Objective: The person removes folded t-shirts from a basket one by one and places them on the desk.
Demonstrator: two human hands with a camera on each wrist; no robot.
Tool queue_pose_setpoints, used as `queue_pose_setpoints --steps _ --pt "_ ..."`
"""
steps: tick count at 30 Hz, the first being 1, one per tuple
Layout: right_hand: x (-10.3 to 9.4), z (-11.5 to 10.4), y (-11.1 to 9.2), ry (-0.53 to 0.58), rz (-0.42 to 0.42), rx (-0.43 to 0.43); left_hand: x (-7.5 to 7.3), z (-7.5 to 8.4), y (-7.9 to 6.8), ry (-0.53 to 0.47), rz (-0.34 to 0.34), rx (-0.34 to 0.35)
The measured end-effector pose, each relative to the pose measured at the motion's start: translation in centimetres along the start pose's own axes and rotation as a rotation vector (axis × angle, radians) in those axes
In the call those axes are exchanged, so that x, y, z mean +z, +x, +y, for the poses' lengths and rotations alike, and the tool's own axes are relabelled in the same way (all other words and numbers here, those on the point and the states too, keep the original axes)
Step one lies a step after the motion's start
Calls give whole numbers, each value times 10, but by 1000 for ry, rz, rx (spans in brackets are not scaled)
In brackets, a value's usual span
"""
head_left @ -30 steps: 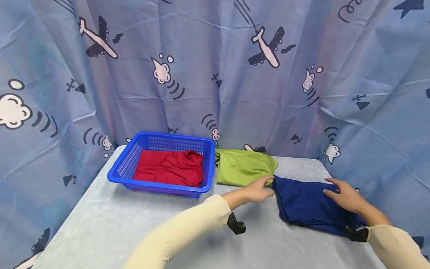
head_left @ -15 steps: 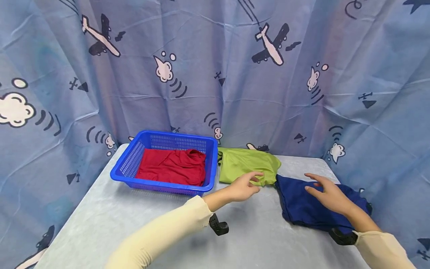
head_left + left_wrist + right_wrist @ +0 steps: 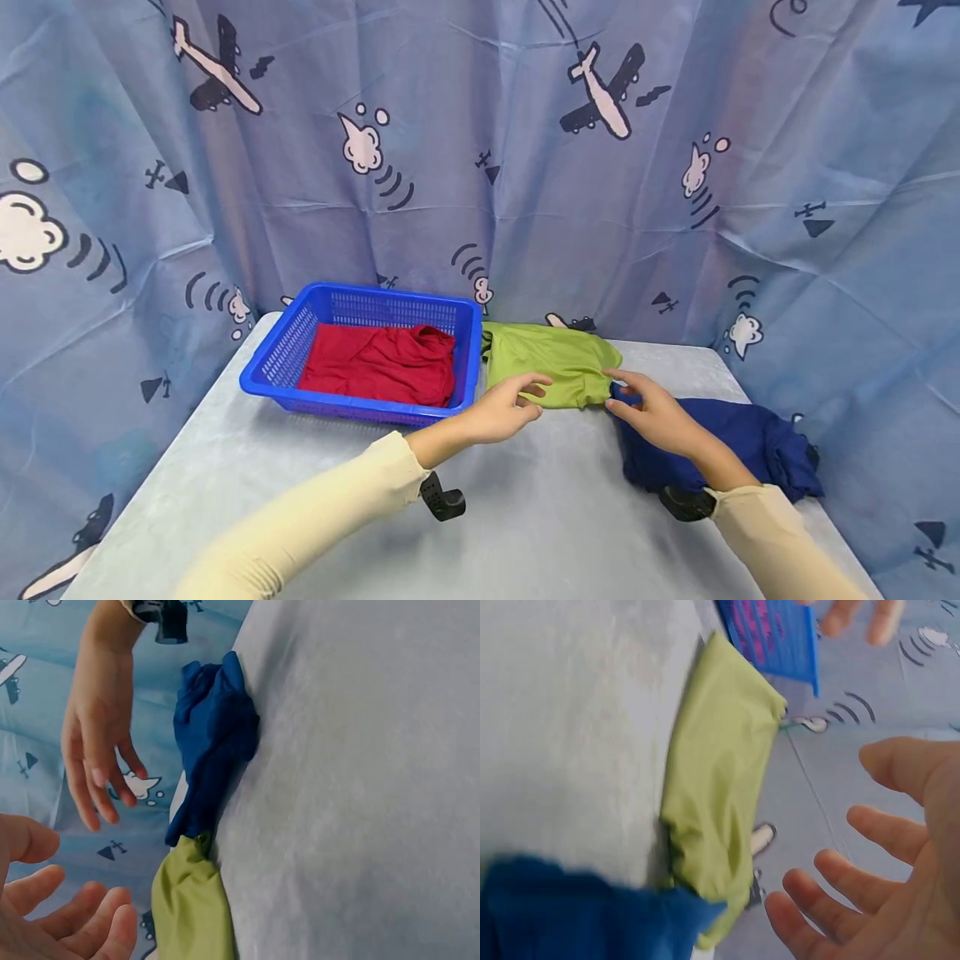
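Observation:
In the head view my left hand hovers in front of the left part of a folded lime-green cloth garment, its fingers loosely bent around nothing. My right hand, likewise holding nothing, hangs over the left end of a rumpled navy garment. Both palms face each other, with the green garment behind the gap. The right wrist view has the spread right fingers beside the green garment, with the navy cloth nearer. Apart from the cloth, the left hand also shows in the left wrist view.
A blue plastic basket stands at the back left, right beside the green garment. A folded red garment lies inside it. All rest on a pale grey table, with a blue airplane-print curtain behind and along the sides.
Both hands have moved left, the right one from the navy garment's right part to its left end. The left hand has drawn away from the navy garment's corner. The head view has shifted slightly.

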State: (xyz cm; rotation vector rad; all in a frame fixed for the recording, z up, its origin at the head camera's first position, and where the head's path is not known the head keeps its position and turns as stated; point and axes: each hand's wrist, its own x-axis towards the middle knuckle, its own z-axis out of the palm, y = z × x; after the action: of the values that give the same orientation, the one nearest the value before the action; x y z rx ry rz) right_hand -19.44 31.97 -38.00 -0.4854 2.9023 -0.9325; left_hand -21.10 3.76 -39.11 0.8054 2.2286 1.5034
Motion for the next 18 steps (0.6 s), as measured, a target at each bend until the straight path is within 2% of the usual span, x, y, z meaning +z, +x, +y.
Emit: queue_pose_setpoints --steps 6,14,18 --pt "23 -14 19 18 -9 -38 -22 5 -12 20 -9 36" --pt "50 -43 38 99 -31 -77 -62 -4 -35 94 106 64" --pt "57 -60 46 115 -40 -92 -80 -14 -48 83 156 64"
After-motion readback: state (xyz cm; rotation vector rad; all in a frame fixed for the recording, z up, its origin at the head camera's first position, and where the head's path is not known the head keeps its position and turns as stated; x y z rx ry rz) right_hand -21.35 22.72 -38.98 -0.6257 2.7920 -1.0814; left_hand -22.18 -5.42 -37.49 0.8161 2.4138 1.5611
